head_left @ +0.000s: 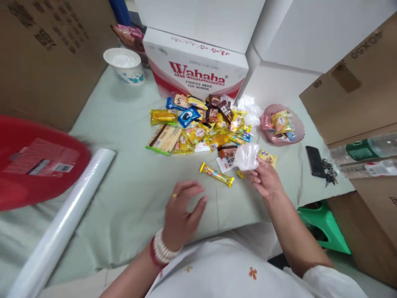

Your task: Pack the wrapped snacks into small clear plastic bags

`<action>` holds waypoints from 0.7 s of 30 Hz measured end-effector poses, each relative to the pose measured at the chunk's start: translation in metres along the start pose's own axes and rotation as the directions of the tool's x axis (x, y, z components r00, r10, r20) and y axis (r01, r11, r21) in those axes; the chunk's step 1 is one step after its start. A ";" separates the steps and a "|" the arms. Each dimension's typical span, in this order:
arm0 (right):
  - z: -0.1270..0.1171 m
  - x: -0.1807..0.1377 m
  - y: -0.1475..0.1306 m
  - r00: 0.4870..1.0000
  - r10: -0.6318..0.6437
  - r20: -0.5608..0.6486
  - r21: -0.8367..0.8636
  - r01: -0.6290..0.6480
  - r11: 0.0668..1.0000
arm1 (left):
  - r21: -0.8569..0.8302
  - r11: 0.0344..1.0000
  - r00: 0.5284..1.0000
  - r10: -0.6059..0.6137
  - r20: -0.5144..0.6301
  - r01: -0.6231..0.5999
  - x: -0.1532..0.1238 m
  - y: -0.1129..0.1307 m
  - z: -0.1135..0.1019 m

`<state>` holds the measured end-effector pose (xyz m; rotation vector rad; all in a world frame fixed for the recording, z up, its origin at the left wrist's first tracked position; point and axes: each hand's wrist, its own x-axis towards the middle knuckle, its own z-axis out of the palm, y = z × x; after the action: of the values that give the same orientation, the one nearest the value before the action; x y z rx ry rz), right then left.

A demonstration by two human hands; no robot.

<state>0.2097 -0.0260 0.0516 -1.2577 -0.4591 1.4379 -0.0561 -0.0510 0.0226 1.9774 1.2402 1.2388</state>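
Note:
My right hand [266,181] is closed on a small clear plastic bag [247,157], held just above the pale green cloth [130,178]. Beside it lie a long yellow snack bar [216,174] and a cookie packet [268,157]. My left hand [181,211] hovers low over the cloth with its fingers spread and curled, holding nothing; white bangles and a red one circle its wrist. Beyond both hands a heap of wrapped snacks [201,126] covers the middle of the cloth.
A pink dish [297,131] holds packets at right, with a black phone [315,161] and keys [330,174] beside it. A Wahaha carton [195,68], paper cup [125,66], red basin [37,165], plastic film roll [66,219], bottles [366,150], cardboard boxes and green stool [324,225] surround.

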 end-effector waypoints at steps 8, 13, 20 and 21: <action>0.008 -0.034 0.057 0.973 0.224 0.059 0.071 -0.228 0.971 | -0.293 0.894 0.906 -0.226 0.357 0.339 0.019 -0.005 0.054; -0.019 -0.036 0.038 0.976 0.214 0.041 0.062 -0.216 0.974 | -0.463 0.662 0.808 -0.475 0.350 0.590 0.018 -0.011 0.039; -0.055 -0.037 0.029 0.996 0.066 -0.064 0.193 -0.053 0.980 | -0.507 0.711 0.871 -0.439 0.221 0.487 0.105 -0.003 0.043; -0.057 -0.036 0.029 0.996 0.055 -0.071 0.209 -0.039 0.977 | -0.520 0.739 0.903 -0.368 0.221 0.429 0.126 -0.003 0.047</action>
<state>0.2386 -0.0871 0.0233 -1.1572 -0.2223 1.4322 0.0056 0.0640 0.0527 1.2471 1.0216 1.0952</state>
